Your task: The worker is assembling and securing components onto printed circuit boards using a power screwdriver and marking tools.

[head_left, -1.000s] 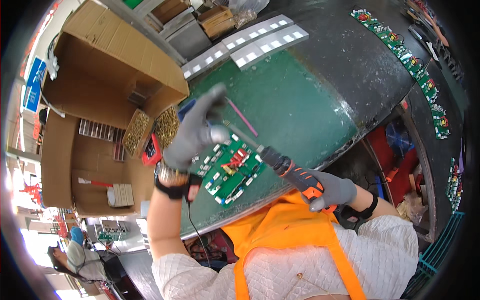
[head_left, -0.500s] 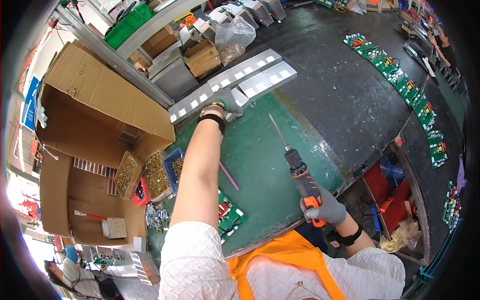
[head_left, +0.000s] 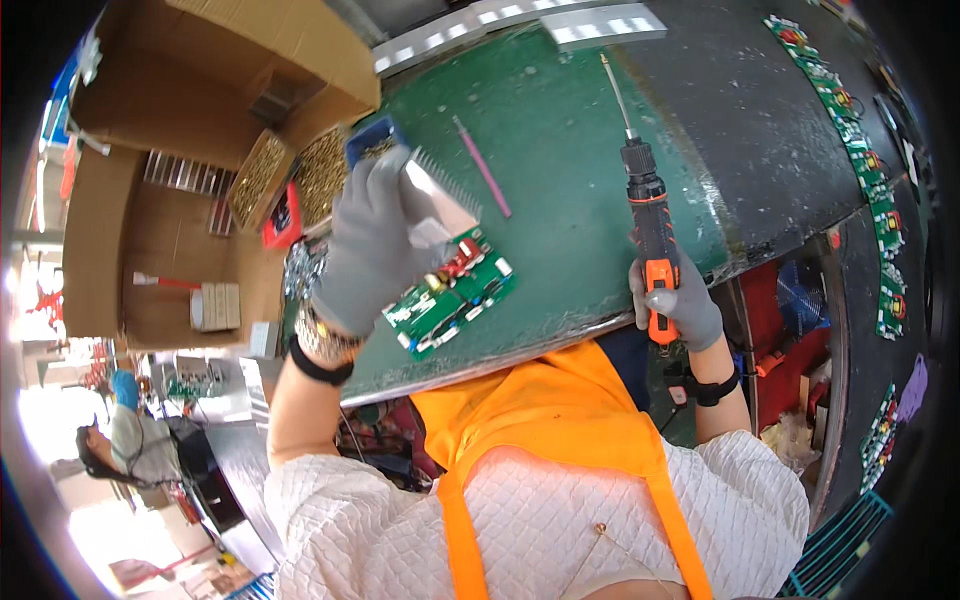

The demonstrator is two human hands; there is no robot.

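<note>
My left hand (head_left: 365,250), in a grey glove, is closed on a silver finned heat sink (head_left: 437,195). Its row of thin fins points away from me, and the glove hides part of the metal. Just below it, a green circuit board (head_left: 450,308) with red and white parts lies on the green mat; I cannot tell whether the heat sink touches the board. My gloved right hand (head_left: 680,305) grips a black and orange power screwdriver (head_left: 655,235) by its handle. Its long bit points away from me, above the mat.
A purple stick-like tool (head_left: 483,168) lies on the green mat (head_left: 560,130). Left are trays of brass-coloured screws (head_left: 325,165), a blue bin (head_left: 375,135) and an open cardboard box (head_left: 180,90). Silver blocks (head_left: 605,25) line the back; circuit boards (head_left: 860,150) stand in a right-hand row.
My left hand has come back from the row of silver blocks with a heat sink, now over the circuit board. The view has shifted downward; the right hand still holds the screwdriver.
</note>
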